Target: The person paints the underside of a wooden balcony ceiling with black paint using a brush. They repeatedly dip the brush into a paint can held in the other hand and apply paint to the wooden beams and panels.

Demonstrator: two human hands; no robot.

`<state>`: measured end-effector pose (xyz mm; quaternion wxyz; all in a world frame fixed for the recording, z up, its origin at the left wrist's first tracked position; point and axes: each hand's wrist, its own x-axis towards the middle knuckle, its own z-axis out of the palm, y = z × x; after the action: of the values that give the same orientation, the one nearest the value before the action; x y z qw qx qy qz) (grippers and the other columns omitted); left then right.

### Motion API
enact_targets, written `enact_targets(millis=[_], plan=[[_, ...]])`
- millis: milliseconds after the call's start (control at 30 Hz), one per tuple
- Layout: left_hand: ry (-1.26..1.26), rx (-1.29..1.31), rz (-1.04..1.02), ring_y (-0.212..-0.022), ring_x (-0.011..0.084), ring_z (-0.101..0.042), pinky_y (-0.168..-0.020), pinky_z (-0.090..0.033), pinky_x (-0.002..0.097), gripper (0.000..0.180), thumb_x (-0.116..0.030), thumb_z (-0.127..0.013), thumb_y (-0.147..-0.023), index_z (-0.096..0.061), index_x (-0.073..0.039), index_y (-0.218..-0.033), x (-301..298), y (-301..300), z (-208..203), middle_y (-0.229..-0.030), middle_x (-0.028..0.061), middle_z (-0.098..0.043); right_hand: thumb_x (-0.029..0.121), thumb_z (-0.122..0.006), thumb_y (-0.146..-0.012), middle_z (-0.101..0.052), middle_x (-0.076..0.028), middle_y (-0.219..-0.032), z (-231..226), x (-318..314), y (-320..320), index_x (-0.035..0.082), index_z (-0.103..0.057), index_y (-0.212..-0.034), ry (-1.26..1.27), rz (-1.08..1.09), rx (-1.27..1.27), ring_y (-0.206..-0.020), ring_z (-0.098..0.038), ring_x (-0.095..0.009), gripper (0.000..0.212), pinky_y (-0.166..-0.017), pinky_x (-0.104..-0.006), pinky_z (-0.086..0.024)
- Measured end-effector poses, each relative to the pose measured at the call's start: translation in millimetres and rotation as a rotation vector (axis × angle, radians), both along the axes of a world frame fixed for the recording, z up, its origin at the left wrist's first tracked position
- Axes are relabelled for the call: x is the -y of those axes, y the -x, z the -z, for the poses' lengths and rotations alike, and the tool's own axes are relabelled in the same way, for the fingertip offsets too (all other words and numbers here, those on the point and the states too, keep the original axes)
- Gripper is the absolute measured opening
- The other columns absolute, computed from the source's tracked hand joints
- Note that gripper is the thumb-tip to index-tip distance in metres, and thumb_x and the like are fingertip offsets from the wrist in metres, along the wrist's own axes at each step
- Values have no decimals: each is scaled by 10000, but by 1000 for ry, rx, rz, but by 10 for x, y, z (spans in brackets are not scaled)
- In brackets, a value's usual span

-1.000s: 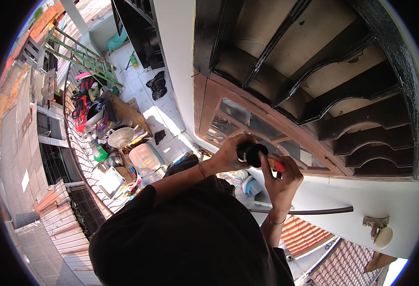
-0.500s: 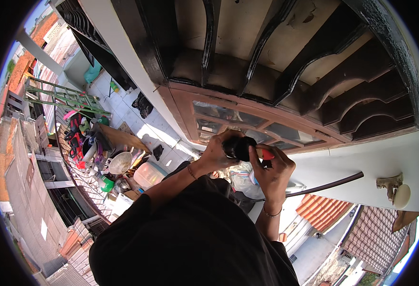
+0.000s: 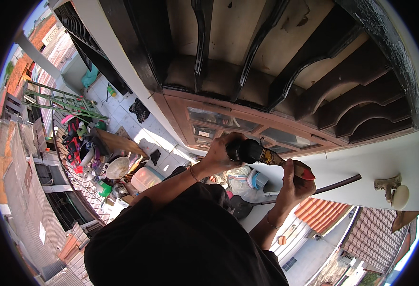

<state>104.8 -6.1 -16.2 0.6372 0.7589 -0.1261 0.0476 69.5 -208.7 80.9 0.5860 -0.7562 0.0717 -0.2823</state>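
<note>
My left hand (image 3: 217, 156) is wrapped round a small black container (image 3: 235, 149), whose mouth I cannot make out. My right hand (image 3: 294, 187) grips the handle of a paintbrush (image 3: 272, 158), its handle end red and its middle stained yellow and black. The brush's dark head end meets the black container, and I cannot tell whether it is inside. Just beyond both hands is a brown wooden window frame (image 3: 181, 117) with glass panes. Above it run glossy black curved wooden slats (image 3: 290, 78).
A dark rail (image 3: 338, 184) slants beside my right hand, near a wall bracket (image 3: 388, 187). Below lie plastic bags (image 3: 242, 183), a clear plastic tub (image 3: 146, 179) and mixed clutter. A green ladder (image 3: 64, 101) leans at the left. Tiled roofs (image 3: 374, 233) lie lower right.
My right hand has moved right and slightly down, away from the black container, and more of the paintbrush shows between the hands. My left hand has stayed nearly in place.
</note>
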Motion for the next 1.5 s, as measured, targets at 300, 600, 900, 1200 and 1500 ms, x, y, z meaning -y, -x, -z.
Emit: enact_targets(millis=[300, 600, 900, 1200, 1500], plan=[[48, 84, 29, -1023, 118, -676, -863, -537, 273, 583, -84, -911, -648, -661, -83, -1174, 59, -10, -105, -1174, 33, -714, 70, -862, -812, -735, -80, -744, -141, -160, -33, -15, -749, -881, 437, -162, 86, -590, -669, -117, 157, -538, -240, -509], [8, 147, 43, -1100, 165, -686, -961, -542, 320, 611, -119, -940, -654, -655, -69, -1191, 93, -34, -82, -1215, 64, -709, 69, -863, -794, -721, -86, -738, -144, -285, -27, 26, -744, -896, 569, -175, 101, -561, -678, -180, 162, -526, -276, -513], [9, 9, 13, -1098, 169, -684, -975, -550, 325, 706, -74, -935, -604, -613, -21, -1231, 136, -4, -46, -1176, 100, -700, 36, -859, -796, -745, -72, -767, -123, -74, 101, 1, -766, -904, 316, -51, 68, -583, -661, -135, 147, -506, -243, -487], [-40, -1, 52, -1074, 186, -700, -949, -566, 329, 721, -215, -943, -668, -613, 14, -1268, 272, -83, -185, -1184, 130, -703, -67, -822, -728, -749, -77, -919, -244, 172, 220, 42, -733, -924, 304, -169, 41, -810, -748, -232, 241, -693, -324, -582], [-150, 152, 18, -1023, 195, -722, -895, -592, 314, 668, -150, -929, -684, -616, 43, -1241, 240, -140, -196, -1134, 148, -726, -40, -767, -673, -729, -116, -1007, -307, 184, 293, 40, -700, -886, 317, -272, 151, -855, -743, -271, 238, -708, -350, -588]])
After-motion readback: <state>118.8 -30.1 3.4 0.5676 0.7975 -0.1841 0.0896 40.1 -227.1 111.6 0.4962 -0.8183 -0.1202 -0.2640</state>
